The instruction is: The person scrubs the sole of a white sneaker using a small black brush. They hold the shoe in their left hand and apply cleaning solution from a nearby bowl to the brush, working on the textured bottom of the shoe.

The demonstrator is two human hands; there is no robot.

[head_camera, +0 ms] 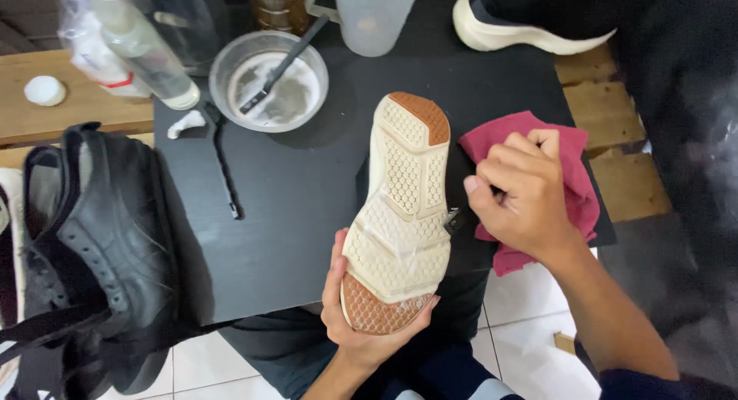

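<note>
Lighting is even, soft and moderately bright, apparently from overhead, with faint shadows: one under the bowl (269,81) toward 4 o'clock, one beside the sole (401,208) on its 9 o'clock side. The wet sole shows a mild sheen near its heel, the black table (307,192) reflects little, and the dark shoe (100,246) at 8 o'clock carries dull highlights. Centre focus is sharp; the bottle (142,43) at 11 o'clock and the dark area at 3 o'clock are soft and smeared, with slight stretching toward the frame edges.
</note>
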